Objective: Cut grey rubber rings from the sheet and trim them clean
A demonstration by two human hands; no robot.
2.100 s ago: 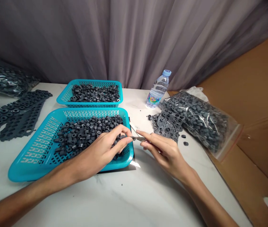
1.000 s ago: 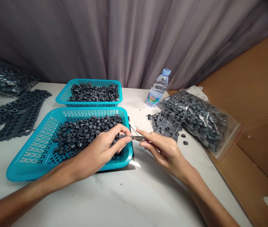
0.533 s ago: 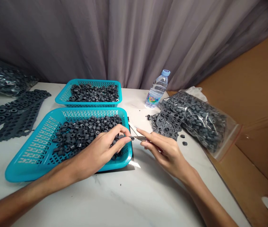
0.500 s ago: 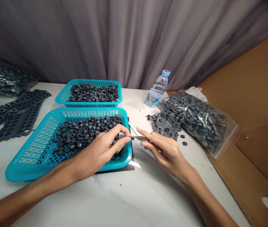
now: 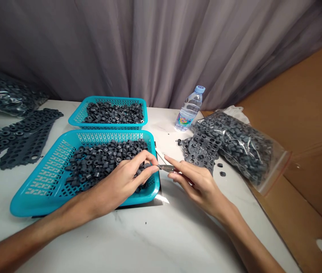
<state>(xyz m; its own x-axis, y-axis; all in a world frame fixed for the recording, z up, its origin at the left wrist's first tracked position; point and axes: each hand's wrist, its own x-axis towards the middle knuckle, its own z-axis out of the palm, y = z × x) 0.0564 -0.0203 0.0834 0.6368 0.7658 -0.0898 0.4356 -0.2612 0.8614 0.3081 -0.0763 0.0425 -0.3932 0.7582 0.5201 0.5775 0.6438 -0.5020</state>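
My left hand (image 5: 126, 178) rests over the right corner of the near teal basket (image 5: 40, 189) and pinches a small dark grey rubber ring (image 5: 148, 165) between thumb and forefinger. My right hand (image 5: 195, 180) is closed on a thin metal blade tool (image 5: 165, 167), index finger laid along it. The tool's tip meets the ring just above the basket's right rim. The basket holds a heap of the same grey rings (image 5: 104, 159).
A second teal basket (image 5: 77, 115) of rings stands behind. A water bottle (image 5: 189, 108), a clear bag of rings (image 5: 240, 146) and punched grey sheets (image 5: 202, 151) lie right; more sheets (image 5: 15, 136) and another bag (image 5: 4, 94) left. Cardboard (image 5: 305, 125) borders the table's right edge.
Both hands stay in the same pinch at the basket's right rim; only the camera has shifted slightly.
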